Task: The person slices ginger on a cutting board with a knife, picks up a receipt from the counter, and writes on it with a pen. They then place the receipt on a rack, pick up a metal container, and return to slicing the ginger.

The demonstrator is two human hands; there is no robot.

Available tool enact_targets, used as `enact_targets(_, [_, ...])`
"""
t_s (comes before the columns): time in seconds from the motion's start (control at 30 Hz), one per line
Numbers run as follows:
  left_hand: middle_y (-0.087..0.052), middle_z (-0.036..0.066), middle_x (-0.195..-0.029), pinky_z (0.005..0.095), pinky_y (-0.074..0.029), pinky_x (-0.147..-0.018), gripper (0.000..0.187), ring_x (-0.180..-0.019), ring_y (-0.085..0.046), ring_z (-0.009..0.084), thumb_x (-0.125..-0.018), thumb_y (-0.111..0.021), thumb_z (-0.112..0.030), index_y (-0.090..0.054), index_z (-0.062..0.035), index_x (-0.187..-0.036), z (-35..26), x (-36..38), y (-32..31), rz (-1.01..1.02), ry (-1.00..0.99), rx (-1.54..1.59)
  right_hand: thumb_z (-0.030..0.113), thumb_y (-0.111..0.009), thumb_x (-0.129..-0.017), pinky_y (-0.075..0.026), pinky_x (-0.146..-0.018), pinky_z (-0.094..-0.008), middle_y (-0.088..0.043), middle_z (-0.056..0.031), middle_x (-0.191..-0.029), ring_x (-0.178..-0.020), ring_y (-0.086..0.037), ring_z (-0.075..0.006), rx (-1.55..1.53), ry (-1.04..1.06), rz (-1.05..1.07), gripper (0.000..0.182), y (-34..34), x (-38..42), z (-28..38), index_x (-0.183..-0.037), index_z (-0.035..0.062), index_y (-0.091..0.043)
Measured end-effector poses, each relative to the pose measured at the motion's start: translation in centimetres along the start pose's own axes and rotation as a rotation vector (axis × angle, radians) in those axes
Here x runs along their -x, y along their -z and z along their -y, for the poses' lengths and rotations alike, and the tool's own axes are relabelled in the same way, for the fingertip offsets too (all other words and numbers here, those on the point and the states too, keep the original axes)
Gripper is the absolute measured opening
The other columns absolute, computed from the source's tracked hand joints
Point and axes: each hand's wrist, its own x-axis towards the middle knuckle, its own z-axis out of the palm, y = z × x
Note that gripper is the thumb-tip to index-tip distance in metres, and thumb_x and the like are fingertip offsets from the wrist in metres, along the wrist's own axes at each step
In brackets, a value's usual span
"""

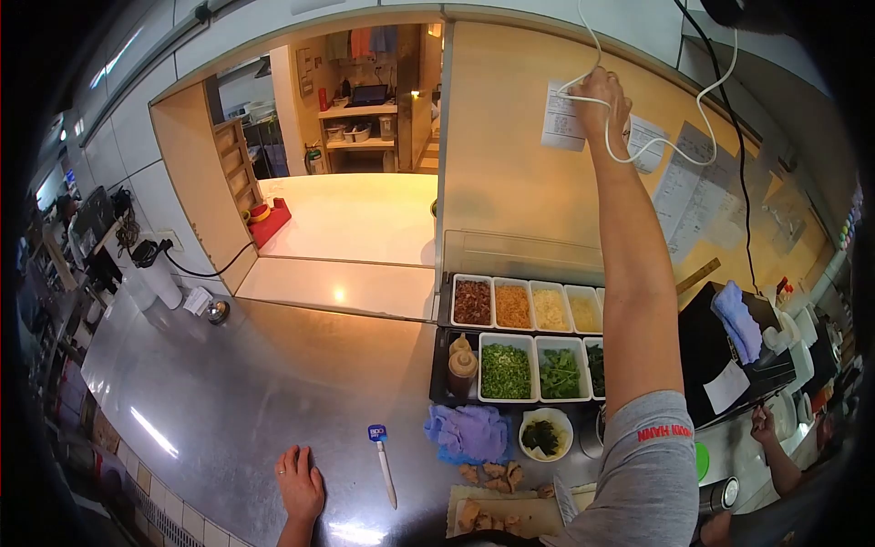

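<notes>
My right hand point(605, 98) is raised to the wooden wall panel point(519, 173), its fingers closed at the top of a paper slip point(562, 123); a white cord point(652, 149) hangs across it. Whether the fingers pinch the slip or the cord is too small to tell. My left hand point(300, 485) lies on the steel counter point(246, 392) with its fingers apart and nothing in it. To its right is a white pen-like tool point(386, 469) with a blue end.
White tubs of toppings point(508, 368), squeeze bottles point(462, 368), a purple cloth point(468, 431), a bowl point(546, 435) and a tray with browned pieces point(524, 512) stand at the right. A co-worker's hand point(764, 425) shows at far right.
</notes>
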Motion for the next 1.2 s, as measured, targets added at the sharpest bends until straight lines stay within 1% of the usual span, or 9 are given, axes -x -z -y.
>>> enact_targets(0.1, [-0.046,0.021,-0.127,0.0497,-0.031,-0.102,0.042,-0.118,-0.039,0.0395,-0.081,-0.054,-0.011,-0.053,-0.0006,-0.121,0.0,0.0,0.0,-0.007,0.000,-0.009,0.016,-0.060,-0.082,-0.048,-0.080,-0.0489,-0.065,-0.0156,-0.096,-0.095,-0.062,-0.0370,-0.205,-0.036,0.115,0.015,-1.7,-0.2,0.2,-0.091,0.0048,-0.063])
enact_targets(0.3, [-0.046,0.021,-0.128,0.0496,-0.031,-0.102,0.042,-0.119,-0.039,0.0405,-0.081,-0.054,-0.010,-0.052,-0.0008,-0.122,-0.2,0.1,0.2,-0.015,0.001,-0.010,0.010,-0.053,-0.085,-0.049,-0.084,-0.0475,-0.058,-0.0213,-0.113,-0.099,-0.060,-0.0402,-0.252,-0.045,0.040,0.040,-2.7,0.0,0.6,-0.125,0.0097,-0.051])
enact_targets(0.33, [-0.046,0.021,-0.128,0.0492,-0.031,-0.103,0.042,-0.119,-0.039,0.0409,-0.081,-0.054,-0.010,-0.051,-0.0011,-0.123,-0.2,0.1,0.3,-0.015,0.005,-0.015,0.008,-0.052,-0.085,-0.049,-0.087,-0.0463,-0.054,-0.0236,-0.118,-0.102,-0.059,-0.0412,-0.238,-0.081,0.122,0.056,-1.6,0.0,1.2,-0.139,0.0139,-0.037])
enact_targets(0.43, [-0.045,0.022,-0.126,0.0518,-0.029,-0.102,0.042,-0.118,-0.039,0.0395,-0.081,-0.054,-0.013,-0.051,0.0001,-0.121,0.0,0.0,0.6,-0.019,-0.023,-0.010,0.009,-0.057,-0.082,-0.048,-0.085,-0.0467,-0.060,-0.0260,-0.100,-0.098,-0.060,-0.0389,-0.329,-0.141,0.051,0.056,1.2,1.2,4.7,-0.136,0.0117,-0.042])
enact_targets(0.63, [-0.045,0.023,-0.127,0.0535,-0.027,-0.103,0.043,-0.119,-0.038,0.0412,-0.082,-0.054,-0.015,-0.050,-0.0006,-0.122,0.9,0.3,0.2,-0.024,-0.032,0.022,0.020,-0.057,-0.085,-0.049,-0.077,-0.0395,-0.062,-0.0173,-0.095,-0.091,-0.061,-0.0315,-0.547,0.294,0.103,0.022,2.5,0.9,17.9,-0.097,0.0063,-0.069])
enact_targets(0.9, [-0.045,0.025,-0.128,0.0545,-0.028,-0.103,0.046,-0.121,-0.038,0.0412,-0.079,-0.060,-0.019,-0.053,-0.0012,-0.121,2.1,0.7,0.4,-0.052,-0.056,0.095,0.028,-0.057,-0.090,-0.046,-0.072,-0.0297,-0.063,0.0003,-0.104,-0.081,-0.054,-0.0149,-1.268,-0.162,0.408,0.022,6.0,-5.2,32.4,-0.101,0.0165,-0.072])
enact_targets(1.03, [-0.046,0.024,-0.127,0.0538,-0.028,-0.103,0.049,-0.121,-0.039,0.0405,-0.078,-0.063,-0.022,-0.053,-0.0016,-0.122,2.6,0.5,0.6,-0.045,-0.069,0.148,0.029,-0.059,-0.089,-0.044,-0.064,-0.0267,-0.062,-0.0030,-0.099,-0.074,-0.052,-0.0130,-1.538,-0.379,0.518,0.023,3.5,-6.5,32.7,-0.100,0.0130,-0.072])
enact_targets(1.1, [-0.046,0.024,-0.126,0.0528,-0.029,-0.103,0.052,-0.119,-0.040,0.0401,-0.077,-0.064,-0.023,-0.052,-0.0015,-0.123,3.1,0.2,0.9,-0.048,-0.071,0.244,0.025,-0.064,-0.086,-0.044,-0.055,-0.0238,-0.056,-0.0055,-0.081,-0.066,-0.052,-0.0130,-1.372,-0.542,0.701,0.022,6.9,-2.4,34.5,-0.098,0.0072,-0.069])
enact_targets(1.2, [-0.050,0.021,-0.124,0.0487,-0.030,-0.104,0.053,-0.117,-0.044,0.0360,-0.080,-0.065,-0.027,-0.050,-0.0014,-0.124,4.2,0.3,0.3,0.033,-0.030,0.498,0.011,-0.061,-0.076,-0.052,-0.064,-0.0300,-0.064,-0.0068,-0.097,-0.073,-0.059,-0.0141,-1.338,0.159,1.117,0.034,6.7,10.9,33.4,-0.109,0.0070,-0.068])
